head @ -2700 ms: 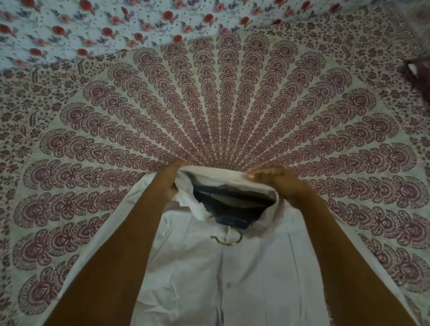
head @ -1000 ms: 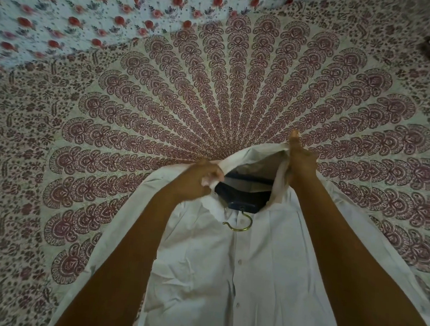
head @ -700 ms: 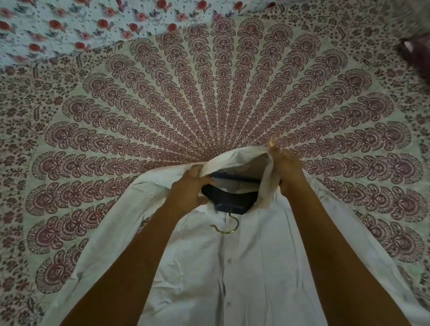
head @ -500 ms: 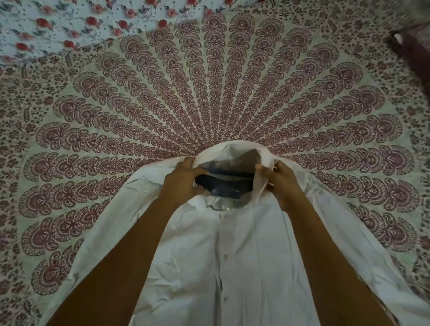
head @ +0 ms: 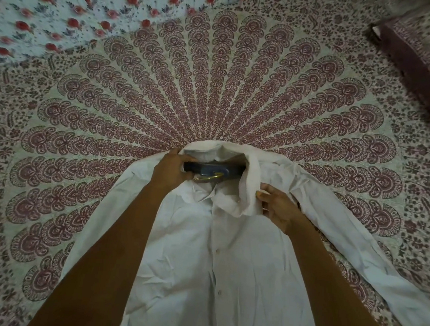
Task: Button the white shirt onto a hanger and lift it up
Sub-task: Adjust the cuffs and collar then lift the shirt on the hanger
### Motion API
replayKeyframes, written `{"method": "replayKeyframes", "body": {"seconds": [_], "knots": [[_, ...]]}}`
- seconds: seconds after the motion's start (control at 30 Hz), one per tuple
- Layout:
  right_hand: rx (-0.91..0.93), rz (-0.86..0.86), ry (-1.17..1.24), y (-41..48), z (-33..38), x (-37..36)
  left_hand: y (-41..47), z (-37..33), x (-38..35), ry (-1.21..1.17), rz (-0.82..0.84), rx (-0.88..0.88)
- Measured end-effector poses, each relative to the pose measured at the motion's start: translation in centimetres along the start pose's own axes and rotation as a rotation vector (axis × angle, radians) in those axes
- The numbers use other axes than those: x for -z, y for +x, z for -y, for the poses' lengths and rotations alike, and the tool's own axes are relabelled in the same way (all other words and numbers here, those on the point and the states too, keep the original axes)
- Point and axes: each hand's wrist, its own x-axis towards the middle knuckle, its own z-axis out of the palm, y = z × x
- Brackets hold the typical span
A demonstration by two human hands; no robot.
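Note:
The white shirt lies face up on the patterned bedspread, buttoned down the front, its collar pointing away from me. Inside the open collar sits a dark blue hanger with a brass hook lying across it. My left hand grips the hanger's left end together with the left side of the collar. My right hand pinches the right collar flap, folded down toward me. Most of the hanger is hidden inside the shirt.
The bedspread with a maroon fan print covers the bed all around. A white sheet with red flowers lies at the far left. A maroon-edged pillow sits at the far right.
My right hand has come down and toward me, folding the right collar flap down. My left hand moved onto the hanger's left end. The hook now lies flat over the hanger.

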Motion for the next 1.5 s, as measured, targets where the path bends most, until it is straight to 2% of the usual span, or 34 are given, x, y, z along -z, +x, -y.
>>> {"method": "replayKeyframes", "body": {"seconds": [0.07, 0.1, 0.13, 0.17, 0.2, 0.27, 0.37, 0.43, 0.53, 0.63, 0.67, 0.77, 0.9, 1.0, 1.1, 1.33, 1.4, 1.43, 1.5], "knots": [[0.126, -0.171, -0.591, 0.4, -0.6, -0.2, -0.1, -0.1, -0.1, 0.005, -0.008, 0.006], [0.221, -0.334, -0.854, 0.8, -1.0, -0.1, -0.1, -0.1, -0.1, 0.004, -0.015, 0.008], [0.339, -0.496, -0.991, 0.8, -1.1, -0.2, -0.2, -0.1, -0.2, 0.001, -0.024, 0.007], [0.455, -0.605, -0.964, 0.7, -0.9, -0.3, -0.2, -0.1, -0.3, -0.007, -0.041, 0.0], [0.541, -0.631, -0.831, 0.5, -0.6, -0.7, -0.3, -0.1, -0.4, -0.017, -0.058, -0.006], [0.657, -0.579, -0.632, 0.6, 0.4, -1.8, -0.4, -0.1, -0.8, -0.034, -0.095, -0.015], [0.765, -0.557, -0.625, 1.3, 2.1, -3.1, -0.8, 0.0, -1.5, -0.022, -0.132, -0.003], [0.758, -0.567, -0.699, 2.2, 3.6, -3.6, -0.9, 0.4, -2.1, -0.012, -0.146, -0.008], [0.666, -0.547, -0.996, 3.5, 5.6, -4.2, -1.0, 0.9, -2.6, -0.016, -0.166, -0.015], [0.886, -0.624, -1.48, 3.2, 5.4, -3.7, -1.1, 0.9, -2.7, -0.02, -0.179, -0.002], [0.928, -0.686, -1.559, 3.1, 5.2, -2.9, -1.1, 0.9, -2.7, -0.012, -0.18, -0.004], [0.922, -0.805, -1.511, 2.8, 4.0, -1.2, -1.1, 0.8, -2.7, 0.019, -0.175, -0.013], [0.739, -0.85, -1.519, 3.3, 2.0, -1.8, -0.9, 0.7, -2.7, 0.022, -0.187, -0.011], [0.839, -0.827, -1.447, 3.7, 2.1, -2.1, -1.0, 0.8, -2.8, 0.031, -0.185, -0.008], [1.037, -0.634, -1.521, 4.2, 3.7, -3.2, -0.9, 0.9, -3.0, 0.026, -0.204, -0.008], [0.871, -0.207, -1.944, 5.4, 7.8, -6.3, -0.9, 1.1, -3.1, 0.028, -0.208, -0.031], [0.896, -0.188, -2.037, 5.7, 8.7, -6.8, -0.8, 1.1, -3.1, 0.03, -0.207, -0.034], [0.966, -0.241, -2.033, 5.6, 9.1, -7.0, -0.7, 1.1, -3.1, 0.034, -0.209, -0.033], [1.165, -0.343, -1.804, 5.6, 9.3, -7.1, -0.6, 1.1, -3.1, 0.033, -0.22, -0.02]]}}
